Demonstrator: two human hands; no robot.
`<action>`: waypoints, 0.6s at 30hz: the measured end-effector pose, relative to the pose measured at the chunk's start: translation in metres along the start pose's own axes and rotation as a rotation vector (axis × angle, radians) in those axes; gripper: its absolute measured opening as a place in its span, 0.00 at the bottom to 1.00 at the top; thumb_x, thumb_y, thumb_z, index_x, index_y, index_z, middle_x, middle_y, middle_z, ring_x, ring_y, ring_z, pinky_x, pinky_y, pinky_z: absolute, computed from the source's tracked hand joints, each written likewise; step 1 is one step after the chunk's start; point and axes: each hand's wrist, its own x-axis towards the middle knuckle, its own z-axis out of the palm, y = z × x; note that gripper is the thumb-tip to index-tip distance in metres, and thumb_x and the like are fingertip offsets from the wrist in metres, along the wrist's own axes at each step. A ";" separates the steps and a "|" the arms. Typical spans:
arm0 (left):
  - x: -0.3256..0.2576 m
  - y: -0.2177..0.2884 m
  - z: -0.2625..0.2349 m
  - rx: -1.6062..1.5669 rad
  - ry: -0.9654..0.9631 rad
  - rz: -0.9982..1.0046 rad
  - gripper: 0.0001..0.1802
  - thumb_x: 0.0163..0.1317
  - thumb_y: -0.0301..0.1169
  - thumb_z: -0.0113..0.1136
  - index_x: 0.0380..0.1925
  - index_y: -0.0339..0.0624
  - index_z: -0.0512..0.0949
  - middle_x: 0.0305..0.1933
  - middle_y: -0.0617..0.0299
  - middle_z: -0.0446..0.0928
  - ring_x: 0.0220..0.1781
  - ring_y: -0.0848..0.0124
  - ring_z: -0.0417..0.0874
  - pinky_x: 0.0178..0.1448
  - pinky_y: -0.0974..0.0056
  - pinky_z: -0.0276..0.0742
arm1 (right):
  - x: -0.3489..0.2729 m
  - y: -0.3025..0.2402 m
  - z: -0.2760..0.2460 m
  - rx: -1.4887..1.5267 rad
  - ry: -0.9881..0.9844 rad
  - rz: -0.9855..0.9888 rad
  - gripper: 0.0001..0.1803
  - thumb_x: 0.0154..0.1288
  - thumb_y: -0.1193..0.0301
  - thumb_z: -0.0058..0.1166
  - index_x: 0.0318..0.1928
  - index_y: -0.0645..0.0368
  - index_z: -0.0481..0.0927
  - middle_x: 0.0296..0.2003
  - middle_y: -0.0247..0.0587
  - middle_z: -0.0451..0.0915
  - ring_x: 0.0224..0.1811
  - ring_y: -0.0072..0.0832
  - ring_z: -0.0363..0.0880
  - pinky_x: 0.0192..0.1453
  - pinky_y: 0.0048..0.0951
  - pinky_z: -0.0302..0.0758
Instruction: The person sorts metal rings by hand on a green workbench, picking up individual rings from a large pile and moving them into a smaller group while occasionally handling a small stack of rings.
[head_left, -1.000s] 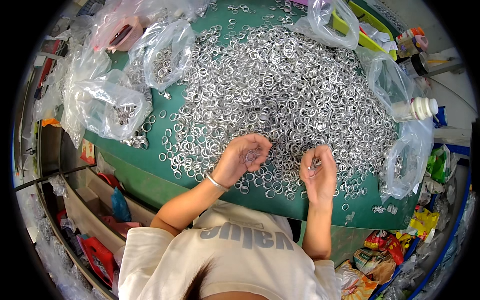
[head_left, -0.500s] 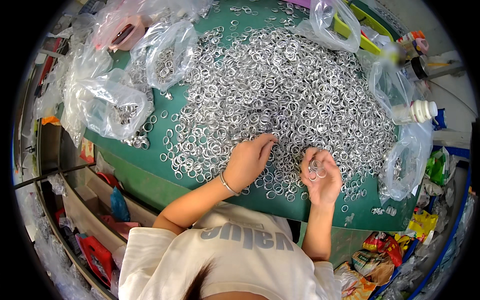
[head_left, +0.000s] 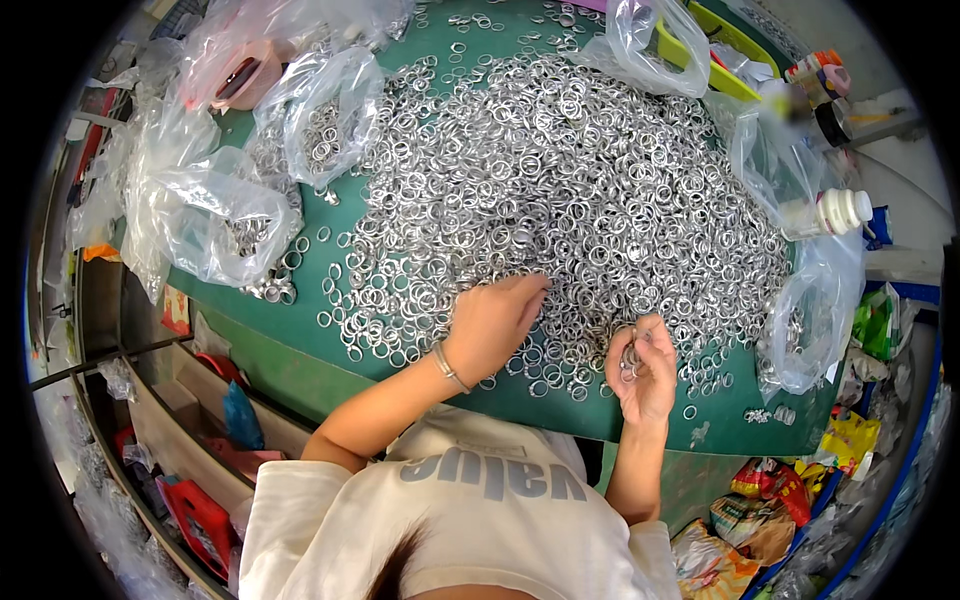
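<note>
A wide heap of silvery metal rings (head_left: 560, 180) covers the middle of the green table. At the heap's near edge is my left hand (head_left: 492, 325), a bracelet on its wrist. Its fingers are pressed together and point into the rings; whatever lies between the fingertips is hidden. To its right my right hand (head_left: 646, 372) is raised a little, palm turned up. Its curled fingers and thumb hold a few metal rings (head_left: 630, 364).
Clear plastic bags with rings (head_left: 225, 225) lie at the left, near a pink bowl (head_left: 250, 80). On the right are another plastic bag (head_left: 810, 330), a white bottle (head_left: 842, 212) and a yellow-green basket (head_left: 735, 60). Open drawers (head_left: 190, 410) stand left below the table.
My right thumb and fingers have closed further over the rings, and that hand has dropped slightly. My left hand has shifted slightly, staying at the heap's edge.
</note>
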 end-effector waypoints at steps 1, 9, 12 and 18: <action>0.005 0.003 0.005 -0.032 0.029 0.056 0.08 0.57 0.28 0.57 0.38 0.48 0.78 0.24 0.59 0.77 0.21 0.59 0.78 0.23 0.59 0.71 | 0.000 0.001 0.001 0.054 -0.018 -0.020 0.08 0.67 0.69 0.44 0.31 0.58 0.65 0.22 0.46 0.73 0.11 0.24 0.65 0.09 0.18 0.56; 0.044 0.012 0.026 0.078 -0.056 0.181 0.06 0.55 0.27 0.58 0.34 0.46 0.77 0.26 0.59 0.77 0.24 0.57 0.78 0.24 0.57 0.72 | -0.001 0.001 -0.002 -0.100 0.146 -0.096 0.14 0.72 0.68 0.41 0.26 0.56 0.65 0.12 0.40 0.67 0.08 0.24 0.63 0.08 0.19 0.55; 0.048 0.014 0.028 -0.039 -0.077 0.124 0.04 0.54 0.27 0.58 0.32 0.45 0.77 0.27 0.57 0.77 0.22 0.57 0.78 0.23 0.58 0.71 | -0.001 -0.002 -0.005 -0.213 0.173 -0.100 0.10 0.71 0.68 0.41 0.32 0.58 0.66 0.13 0.39 0.67 0.08 0.23 0.62 0.08 0.19 0.54; 0.042 0.008 -0.005 -1.298 -0.438 -0.604 0.07 0.56 0.28 0.53 0.21 0.41 0.69 0.22 0.67 0.64 0.22 0.80 0.62 0.18 0.74 0.55 | -0.002 -0.015 -0.027 0.453 0.064 0.178 0.19 0.73 0.60 0.36 0.26 0.57 0.66 0.18 0.36 0.62 0.11 0.21 0.57 0.08 0.19 0.53</action>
